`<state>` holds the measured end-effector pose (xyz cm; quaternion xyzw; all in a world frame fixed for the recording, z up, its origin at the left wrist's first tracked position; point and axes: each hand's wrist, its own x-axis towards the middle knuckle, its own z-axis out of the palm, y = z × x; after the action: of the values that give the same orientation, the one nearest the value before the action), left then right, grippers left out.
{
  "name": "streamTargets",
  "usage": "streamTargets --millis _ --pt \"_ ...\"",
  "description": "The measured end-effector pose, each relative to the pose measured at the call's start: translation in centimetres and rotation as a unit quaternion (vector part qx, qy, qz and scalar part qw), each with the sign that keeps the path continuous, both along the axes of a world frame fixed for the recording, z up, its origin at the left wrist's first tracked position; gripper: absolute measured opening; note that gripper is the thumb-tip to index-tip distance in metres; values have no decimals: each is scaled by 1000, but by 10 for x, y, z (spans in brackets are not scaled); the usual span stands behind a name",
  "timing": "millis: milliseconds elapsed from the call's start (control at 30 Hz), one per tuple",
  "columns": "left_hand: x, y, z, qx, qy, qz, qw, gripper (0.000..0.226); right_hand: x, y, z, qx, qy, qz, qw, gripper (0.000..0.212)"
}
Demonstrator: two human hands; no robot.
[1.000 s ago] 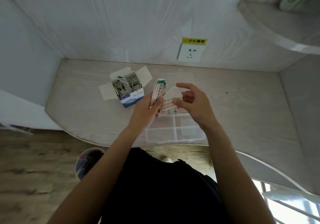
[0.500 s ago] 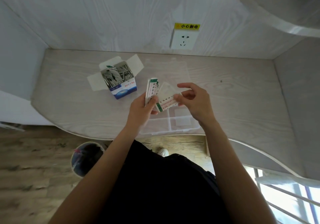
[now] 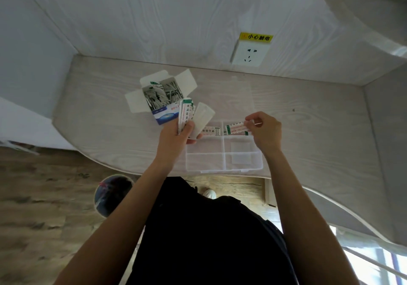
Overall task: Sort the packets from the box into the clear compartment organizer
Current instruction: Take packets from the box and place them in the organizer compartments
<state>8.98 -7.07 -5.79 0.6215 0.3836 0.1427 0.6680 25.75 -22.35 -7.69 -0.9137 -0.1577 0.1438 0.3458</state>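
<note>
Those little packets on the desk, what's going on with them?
A person is sorting them. The left hand holds a fanned stack of packets, and the right hand pinches one packet over a far compartment of the clear organizer at the desk's near edge. Another packet already lies in the neighbouring far compartment. The open box behind still holds many more.

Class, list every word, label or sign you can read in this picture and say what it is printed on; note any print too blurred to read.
"小心触电": yellow sticker above the wall socket.
Blue and white box: red print, too blurred to read.
Packets in the left hand: green and red print, too small to read.
Packet pinched by the right hand: unreadable.
Packet in the organizer: unreadable.
</note>
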Motion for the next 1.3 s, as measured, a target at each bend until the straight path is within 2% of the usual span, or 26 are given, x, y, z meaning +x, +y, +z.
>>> streamTargets --millis 133,200,300,400,500,700,767,833,900,933,967,1033,1133,1233,1300 --pt "3 -5 0 -6 2 -16 1000 23 -5 5 -5 -57 -27 -2 998 1" --pt "4 -6 -1 -15 4 -16 1000 25 -5 9 -3 -116 -33 33 992 5" --pt "4 -8 -2 -25 0 -20 999 20 -5 14 3 -262 -119 165 943 18" --pt "6 -9 -2 -32 -3 -21 999 20 -1 17 5 -325 -196 278 882 20" --pt "7 -9 -3 -26 -4 -23 999 15 5 20 6 -352 -233 351 836 19" --pt "11 -12 -4 -32 0 -33 999 20 8 20 4 -328 -228 375 837 20" --pt "13 -14 -3 -40 0 -38 998 20 5 17 2 -301 -234 359 852 20" --pt "15 -16 -2 -46 -1 -42 998 19 -2 13 5 -196 -206 285 915 20" --pt "17 -17 -1 -45 1 -47 998 17 -14 15 17 13 -79 151 985 21" --pt "18 -18 -1 -40 3 -53 998 16 -19 17 26 100 14 91 991 22" --pt "19 -18 -1 -31 5 -62 998 15 -23 20 35 148 99 62 982 23" --pt "20 -20 -1 -5 12 -90 996 13 -27 22 45 171 202 79 961 21" --pt "20 -22 -1 11 20 -124 992 17 -26 20 46 184 242 116 945 15" --pt "20 -23 -1 -5 15 -119 993 26 -25 14 46 248 305 65 917 10" --pt "20 -23 -1 -7 15 -127 992 27 -24 9 46 268 331 41 904 14"
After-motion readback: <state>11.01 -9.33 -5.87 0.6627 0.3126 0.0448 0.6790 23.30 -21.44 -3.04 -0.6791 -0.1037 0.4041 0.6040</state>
